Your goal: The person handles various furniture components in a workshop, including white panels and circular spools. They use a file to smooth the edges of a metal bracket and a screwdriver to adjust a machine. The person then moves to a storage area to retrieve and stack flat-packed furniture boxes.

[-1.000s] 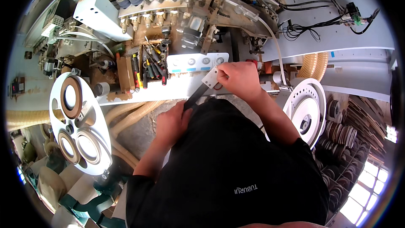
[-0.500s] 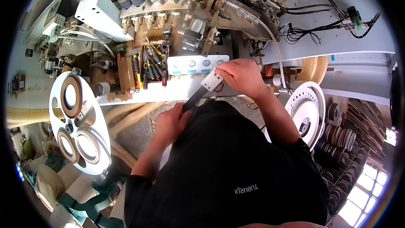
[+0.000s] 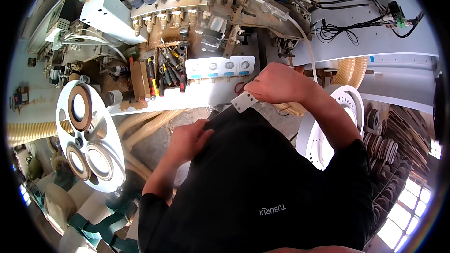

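My right hand (image 3: 277, 83) pinches one end of a pale flat metal block (image 3: 244, 101) with several small holes, held just above my lap. From this block a dark flat bar (image 3: 223, 117) runs down toward my left hand (image 3: 189, 139), hard to tell from my black shirt. The left hand's fingers curl around the bar's far end, which is hidden. Just beyond the hands, a white panel with several round knobs (image 3: 220, 68) stands at the machine's front edge. A red looped handle (image 3: 239, 87) shows beside my right fingers.
Left of the panel, a tray of hand tools (image 3: 172, 68) lies on the dusty machine bed. A white disc with tape rolls (image 3: 90, 136) stands at my left, a white reel (image 3: 330, 131) at my right. Ribbed hoses (image 3: 152, 126) run below the machine edge.
My right hand has drawn the pale block down and toward me, away from the knob panel. The left hand has stayed nearly in place, and the bar now lies closer to my body.
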Action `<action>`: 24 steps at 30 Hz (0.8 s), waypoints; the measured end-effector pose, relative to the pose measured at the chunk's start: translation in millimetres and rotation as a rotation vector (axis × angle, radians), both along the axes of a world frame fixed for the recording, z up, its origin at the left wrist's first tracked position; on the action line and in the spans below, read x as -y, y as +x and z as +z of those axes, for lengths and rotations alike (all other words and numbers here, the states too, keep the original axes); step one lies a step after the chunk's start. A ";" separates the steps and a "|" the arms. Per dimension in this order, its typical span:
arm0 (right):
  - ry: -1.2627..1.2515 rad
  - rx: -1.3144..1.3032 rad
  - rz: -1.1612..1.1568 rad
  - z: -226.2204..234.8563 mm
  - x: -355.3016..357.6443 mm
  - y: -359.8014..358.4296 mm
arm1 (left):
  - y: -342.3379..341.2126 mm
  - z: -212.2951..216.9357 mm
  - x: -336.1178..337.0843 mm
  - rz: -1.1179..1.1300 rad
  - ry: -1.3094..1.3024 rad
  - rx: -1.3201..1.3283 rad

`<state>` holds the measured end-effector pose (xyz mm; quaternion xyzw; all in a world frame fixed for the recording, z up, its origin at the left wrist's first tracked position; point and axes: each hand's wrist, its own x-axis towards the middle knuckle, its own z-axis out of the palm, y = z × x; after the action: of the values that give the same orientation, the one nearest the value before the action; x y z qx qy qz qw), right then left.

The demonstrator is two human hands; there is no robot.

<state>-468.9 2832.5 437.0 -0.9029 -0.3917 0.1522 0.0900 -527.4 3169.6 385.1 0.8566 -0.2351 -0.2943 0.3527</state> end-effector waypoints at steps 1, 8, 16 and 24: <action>0.023 0.006 0.011 -1.4 1.0 2.5 | 0.2 1.2 1.5 -0.005 0.006 -0.008; 0.247 -0.061 -0.109 -8.7 4.3 13.6 | -2.1 0.7 7.1 -0.022 0.030 0.093; 0.409 -0.398 -0.309 6.4 2.1 9.2 | -9.2 -3.2 -2.3 -0.006 0.007 0.054; -0.202 0.001 0.034 -6.8 -15.6 -0.6 | -2.1 4.9 3.1 -0.063 0.112 0.159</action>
<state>-469.4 2848.2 430.2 -0.9007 -0.3897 0.1922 -0.0043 -529.4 3166.5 390.0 0.8877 -0.2723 -0.2492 0.2751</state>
